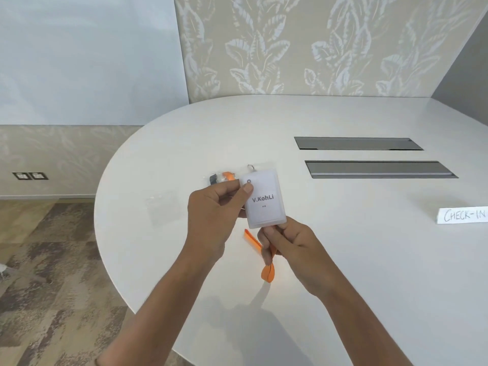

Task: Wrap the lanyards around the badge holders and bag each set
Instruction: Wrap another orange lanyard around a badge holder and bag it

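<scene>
A: Your right hand (287, 249) pinches the orange lanyard (268, 270) just under the badge holder (265, 199). What next?

B: Keep the strap flat and taut, and wind it snugly round the holder.

A: And your left hand (219, 207)?

B: It grips the holder's upper corner, thumb on the face. Hold it steady above the worktop (343, 260), turning as you wind.

A: Further off?

B: A clear bag (163, 210) lies to the left; a bagged set (221, 178) sits behind your left hand.
</scene>
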`<state>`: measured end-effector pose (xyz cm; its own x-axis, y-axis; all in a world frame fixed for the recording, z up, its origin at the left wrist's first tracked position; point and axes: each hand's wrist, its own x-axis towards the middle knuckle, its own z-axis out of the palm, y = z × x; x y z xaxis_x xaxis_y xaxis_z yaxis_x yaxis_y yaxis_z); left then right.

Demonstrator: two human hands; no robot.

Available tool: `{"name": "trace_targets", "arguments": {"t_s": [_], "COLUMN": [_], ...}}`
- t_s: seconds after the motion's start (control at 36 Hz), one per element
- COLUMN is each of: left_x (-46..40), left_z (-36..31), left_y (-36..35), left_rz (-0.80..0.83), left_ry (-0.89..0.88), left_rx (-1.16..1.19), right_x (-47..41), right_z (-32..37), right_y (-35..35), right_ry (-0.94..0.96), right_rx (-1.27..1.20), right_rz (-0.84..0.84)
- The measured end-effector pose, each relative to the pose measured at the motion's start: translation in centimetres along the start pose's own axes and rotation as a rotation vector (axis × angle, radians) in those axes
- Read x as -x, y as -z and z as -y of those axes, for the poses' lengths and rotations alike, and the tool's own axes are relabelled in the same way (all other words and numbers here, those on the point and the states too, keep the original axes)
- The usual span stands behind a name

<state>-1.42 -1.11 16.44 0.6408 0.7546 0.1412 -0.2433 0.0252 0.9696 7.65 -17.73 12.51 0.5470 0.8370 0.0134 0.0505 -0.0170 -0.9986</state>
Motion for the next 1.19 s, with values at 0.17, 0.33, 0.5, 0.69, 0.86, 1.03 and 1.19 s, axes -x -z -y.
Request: {"name": "trace_targets", "arguments": {"t_s": [0.17, 0.33, 0.5, 0.69, 0.86, 1.03, 1.19], "left_x": [0.4, 0.8, 1.5, 1.8, 1.5, 1.1, 2.7], "left_z": [-0.3, -0.2, 0.4, 1.3, 0.9, 1.6, 1.6], "left_y": [0.1, 0.6, 1.4, 2.9, 3.7, 3.7, 2.3], "left_rz": [-0.071, -0.076, 0.058, 0.143, 0.166, 0.166, -0.048], "left_ry": [-0.08, -0.274, -0.704, -0.973, -1.115, -1.08, -0.523], "left_rx": [-0.026, -0.203, -0.515, -0.701, -0.768, -0.75, -0.48], "right_x": [0.5, 0.8, 1.0, 1.6, 1.7, 1.1, 0.7], "right_z": [0.5, 1.4, 3.0, 4.9, 5.3, 4.7, 4.9], "right_y": [-0.1, 0.3, 0.4, 1.1, 0.6, 0.0, -0.4], "right_ry": [-0.021, -0.059, -0.048, -0.063, -0.078, -0.115, -0.113], "right_rx": [-0.076, -0.11, -0.208, -0.266, -0.384, -0.423, -0.43], "right_rz": [0.044, 0.079, 0.112, 0.184, 0.215, 0.107, 0.05]}}
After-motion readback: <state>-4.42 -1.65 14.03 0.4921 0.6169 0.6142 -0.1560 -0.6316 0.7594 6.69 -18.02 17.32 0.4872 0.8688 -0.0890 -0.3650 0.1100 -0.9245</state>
